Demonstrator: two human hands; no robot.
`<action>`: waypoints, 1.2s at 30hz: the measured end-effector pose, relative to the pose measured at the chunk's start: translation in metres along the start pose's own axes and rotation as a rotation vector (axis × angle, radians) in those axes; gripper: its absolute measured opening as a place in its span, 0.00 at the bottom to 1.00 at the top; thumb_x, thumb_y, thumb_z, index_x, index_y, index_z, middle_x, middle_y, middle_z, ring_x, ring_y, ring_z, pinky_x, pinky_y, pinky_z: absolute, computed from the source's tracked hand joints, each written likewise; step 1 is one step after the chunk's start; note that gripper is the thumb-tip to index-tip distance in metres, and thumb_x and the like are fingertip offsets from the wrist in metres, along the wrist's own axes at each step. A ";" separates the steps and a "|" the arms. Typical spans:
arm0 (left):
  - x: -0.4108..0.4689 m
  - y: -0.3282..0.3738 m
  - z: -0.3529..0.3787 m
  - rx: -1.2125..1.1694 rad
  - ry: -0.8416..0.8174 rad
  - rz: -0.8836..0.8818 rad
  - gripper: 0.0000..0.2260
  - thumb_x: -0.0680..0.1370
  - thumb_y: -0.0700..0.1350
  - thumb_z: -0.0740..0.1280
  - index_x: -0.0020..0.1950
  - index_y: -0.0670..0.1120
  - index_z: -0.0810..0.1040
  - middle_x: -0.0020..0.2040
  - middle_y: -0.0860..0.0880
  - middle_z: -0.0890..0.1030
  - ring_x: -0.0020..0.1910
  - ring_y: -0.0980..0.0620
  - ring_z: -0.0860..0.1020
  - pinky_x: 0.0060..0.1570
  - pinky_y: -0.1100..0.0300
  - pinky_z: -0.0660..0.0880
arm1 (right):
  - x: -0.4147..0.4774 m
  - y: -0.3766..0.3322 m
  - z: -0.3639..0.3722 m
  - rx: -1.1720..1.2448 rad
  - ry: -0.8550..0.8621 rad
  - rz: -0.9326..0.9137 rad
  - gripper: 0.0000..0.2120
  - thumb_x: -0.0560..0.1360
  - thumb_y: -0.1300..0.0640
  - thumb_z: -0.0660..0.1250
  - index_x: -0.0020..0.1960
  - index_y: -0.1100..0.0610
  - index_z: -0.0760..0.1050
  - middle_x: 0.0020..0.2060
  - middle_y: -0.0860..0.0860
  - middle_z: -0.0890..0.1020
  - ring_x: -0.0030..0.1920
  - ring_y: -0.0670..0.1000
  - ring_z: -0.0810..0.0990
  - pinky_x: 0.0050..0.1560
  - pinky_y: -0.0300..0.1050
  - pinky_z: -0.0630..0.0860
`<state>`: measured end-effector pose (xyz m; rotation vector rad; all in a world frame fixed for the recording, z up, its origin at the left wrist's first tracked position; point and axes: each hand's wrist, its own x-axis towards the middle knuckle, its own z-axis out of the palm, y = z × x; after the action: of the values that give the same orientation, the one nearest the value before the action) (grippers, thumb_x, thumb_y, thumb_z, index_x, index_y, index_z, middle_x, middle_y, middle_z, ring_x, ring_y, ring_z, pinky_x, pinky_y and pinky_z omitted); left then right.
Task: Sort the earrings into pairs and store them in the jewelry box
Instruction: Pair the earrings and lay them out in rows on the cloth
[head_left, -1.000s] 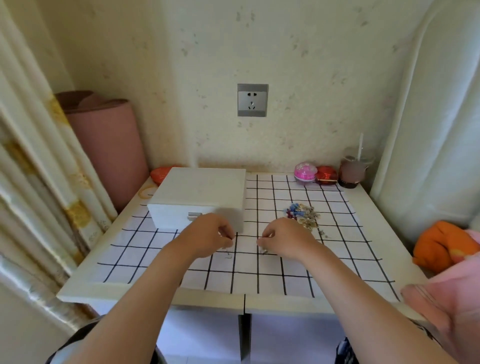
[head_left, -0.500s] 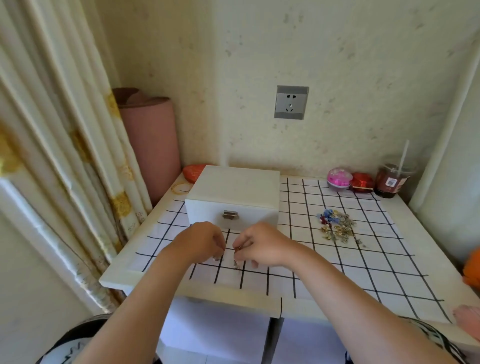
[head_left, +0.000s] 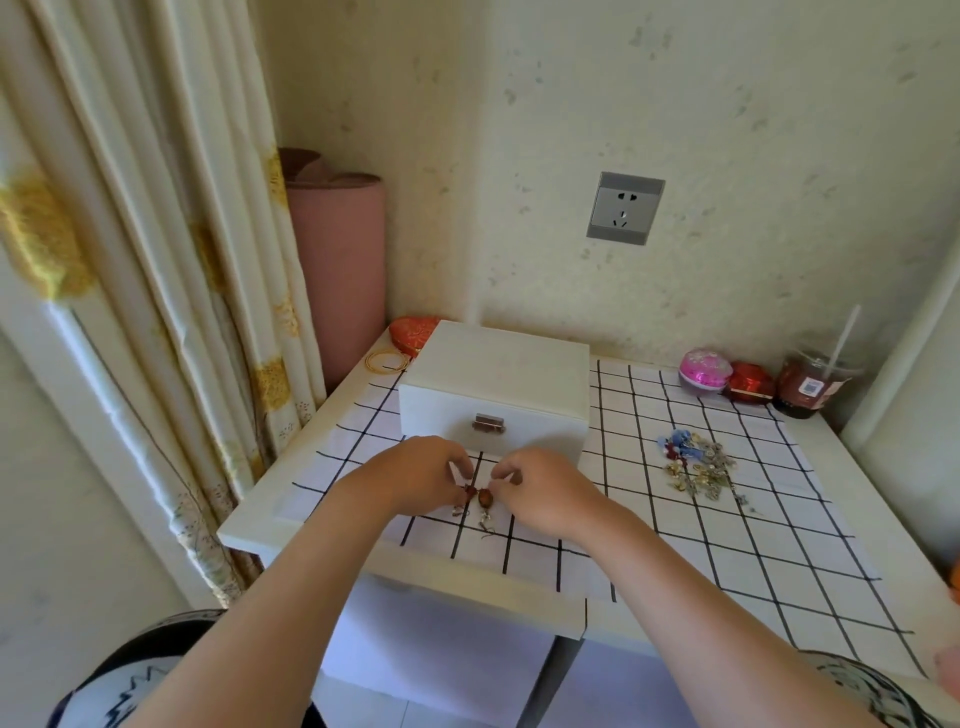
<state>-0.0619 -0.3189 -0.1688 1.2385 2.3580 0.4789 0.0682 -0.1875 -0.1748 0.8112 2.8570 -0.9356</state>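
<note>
Pointing hooks nearward, two red earrings (head_left: 484, 500)

Black-and-white patterned clothing (head_left: 132, 686), bare forearms (head_left: 291, 587)

Walls: cream wall (head_left: 753, 130) w/ faint speckles; corner runs down upper centre-left.
Outlet: grey socket (head_left: 625, 208), centre-right on wall.
Curtain: cream curtain (head_left: 171, 234) w/ gold motifs, hangs down left side.
Corner: pink rolled mat (head_left: 340, 270), upright btwn curtain & wall.
Furniture: white tabletop (head_left: 270, 525) against wall, covered by white cloth (head_left: 727, 530) w/ black grid; dark leg (head_left: 550, 675) below.
Floor: pale floor (head_left: 441, 714), bottom centre.
Light: soft daylight, even.
</note>
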 end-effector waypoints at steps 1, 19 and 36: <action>0.001 0.000 0.001 -0.006 -0.007 0.011 0.08 0.75 0.48 0.72 0.53 0.54 0.81 0.43 0.57 0.82 0.46 0.56 0.80 0.51 0.57 0.79 | -0.001 0.000 0.000 -0.007 -0.024 0.013 0.18 0.76 0.43 0.67 0.63 0.48 0.78 0.58 0.48 0.81 0.58 0.51 0.79 0.60 0.50 0.77; -0.008 0.043 -0.002 0.021 0.103 0.158 0.11 0.76 0.54 0.70 0.57 0.55 0.76 0.52 0.58 0.77 0.46 0.60 0.75 0.47 0.63 0.73 | -0.023 0.029 -0.042 -0.029 0.054 -0.021 0.12 0.77 0.48 0.68 0.60 0.45 0.79 0.50 0.43 0.80 0.53 0.47 0.80 0.58 0.49 0.77; 0.179 0.216 0.062 0.254 -0.064 0.275 0.14 0.79 0.42 0.64 0.64 0.52 0.79 0.64 0.51 0.77 0.63 0.50 0.74 0.61 0.56 0.73 | 0.007 0.189 -0.161 -0.168 0.176 0.173 0.04 0.73 0.54 0.74 0.45 0.46 0.85 0.44 0.40 0.84 0.46 0.43 0.81 0.50 0.45 0.79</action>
<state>0.0279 -0.0465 -0.1548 1.6806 2.2563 0.2214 0.1755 0.0348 -0.1471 1.1502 2.8982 -0.6236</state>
